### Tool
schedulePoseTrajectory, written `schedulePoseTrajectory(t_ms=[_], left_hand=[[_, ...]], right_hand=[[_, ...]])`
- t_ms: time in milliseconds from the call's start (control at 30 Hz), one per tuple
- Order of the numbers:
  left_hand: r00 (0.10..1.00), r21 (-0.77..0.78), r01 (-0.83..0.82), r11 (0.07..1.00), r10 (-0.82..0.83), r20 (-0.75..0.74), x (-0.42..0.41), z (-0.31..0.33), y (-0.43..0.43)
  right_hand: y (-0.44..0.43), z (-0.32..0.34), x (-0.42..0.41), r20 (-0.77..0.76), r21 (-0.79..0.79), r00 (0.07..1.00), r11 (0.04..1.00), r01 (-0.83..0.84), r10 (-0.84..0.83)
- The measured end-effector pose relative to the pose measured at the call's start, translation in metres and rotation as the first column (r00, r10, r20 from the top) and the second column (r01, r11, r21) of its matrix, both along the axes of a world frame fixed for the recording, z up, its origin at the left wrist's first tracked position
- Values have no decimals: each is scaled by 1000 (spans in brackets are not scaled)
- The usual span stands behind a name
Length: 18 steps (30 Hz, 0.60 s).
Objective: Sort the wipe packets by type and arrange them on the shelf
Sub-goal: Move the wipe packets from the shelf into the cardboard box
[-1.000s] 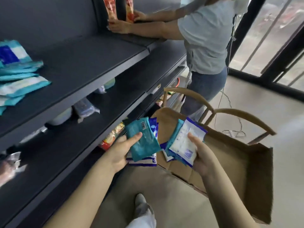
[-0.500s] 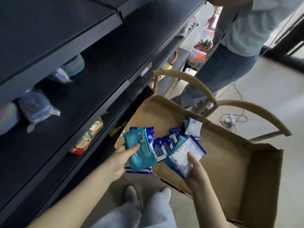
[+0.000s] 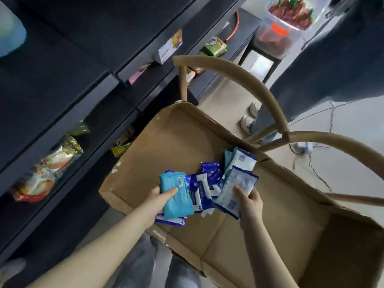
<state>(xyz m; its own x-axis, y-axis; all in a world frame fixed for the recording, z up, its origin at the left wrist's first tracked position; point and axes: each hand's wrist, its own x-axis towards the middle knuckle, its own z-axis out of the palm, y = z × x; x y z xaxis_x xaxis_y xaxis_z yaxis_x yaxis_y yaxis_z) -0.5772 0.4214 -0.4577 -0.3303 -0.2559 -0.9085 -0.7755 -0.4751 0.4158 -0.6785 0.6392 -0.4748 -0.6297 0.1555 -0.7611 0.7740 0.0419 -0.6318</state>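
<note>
Both hands have dropped lower over the cardboard box (image 3: 178, 140) since a second ago, as the view tips downward and the stacked packets on the upper shelf slip out of sight. Nearest the camera, the wearer's jeans (image 3: 141, 265) show between two bare forearms. The left hand (image 3: 159, 198) grasps a teal packet (image 3: 176, 197), thumb pressed on its face, with a blue-and-white packet (image 3: 171, 221) held beneath it. The right hand (image 3: 250, 203) grips a white packet (image 3: 236, 188) edged in blue, thumb on top and fingers curled under. Between and just beyond the two hands, loose packets (image 3: 209, 177) in dark blue, white and teal lie heaped against the far wall of the box. A chair (image 3: 251, 82) of pale wood curves its rail behind the box. To the left run dark shelves (image 3: 62, 113), their lower tiers carrying blurred snack bags (image 3: 46, 175). Farther off, a second person's pale shoes (image 3: 248, 118) stand on the floor, and a clear tub (image 3: 282, 30) of red contents sits at the end of the shelving.
</note>
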Motion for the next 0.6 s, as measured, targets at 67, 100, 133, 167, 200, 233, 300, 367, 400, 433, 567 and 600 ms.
schedulePoseTrajectory(t_ms=[67, 100, 133, 167, 200, 233, 300, 367, 400, 433, 567, 600], left_hand=[[999, -41, -23, 999, 24, 29, -26, -24, 8], [999, -66, -30, 997, 32, 41, -39, -35, 11], [998, -88, -42, 995, 47, 52, -52, -46, 14], [996, -105, -50, 993, 57, 63, -65, -56, 16], [996, -115, -52, 992, 60, 67, -77, -62, 18], [996, -124, -46, 991, 55, 71, -87, -67, 21], [996, -163, 0, 987, 16, 92, -102, -77, 23], [992, -191, 70, 979, -48, 118, -109, -82, 21], [989, -189, 101, 977, -78, 125, -111, -84, 19], [987, -176, 125, 976, -104, 127, -111, -84, 18], [979, -70, 177, 982, -169, 111, -95, -67, 6], [981, -49, 172, 984, -166, 102, -87, -64, 1]], right_hand=[[3, -16, -35, -7, 11, 995, 995, -101, 101], [2, -23, -52, 4, 4, 990, 990, -142, 142], [0, -28, -67, 23, 2, 983, 983, -185, 184], [-2, -33, -80, 44, 5, 974, 974, -225, 224], [-6, -38, -90, 62, 13, 962, 963, -268, 267], [-9, -45, -96, 82, 29, 950, 952, -304, 301], [-17, -59, -101, 100, 98, 928, 925, -368, 359], [-27, -70, -100, 45, 256, 888, 854, -452, 457], [-32, -73, -99, 16, 343, 856, 802, -490, 516], [-35, -75, -98, -1, 414, 829, 756, -508, 559], [-32, -70, -88, 14, 488, 876, 761, -427, 482], [-28, -66, -83, 11, 467, 903, 796, -385, 430]])
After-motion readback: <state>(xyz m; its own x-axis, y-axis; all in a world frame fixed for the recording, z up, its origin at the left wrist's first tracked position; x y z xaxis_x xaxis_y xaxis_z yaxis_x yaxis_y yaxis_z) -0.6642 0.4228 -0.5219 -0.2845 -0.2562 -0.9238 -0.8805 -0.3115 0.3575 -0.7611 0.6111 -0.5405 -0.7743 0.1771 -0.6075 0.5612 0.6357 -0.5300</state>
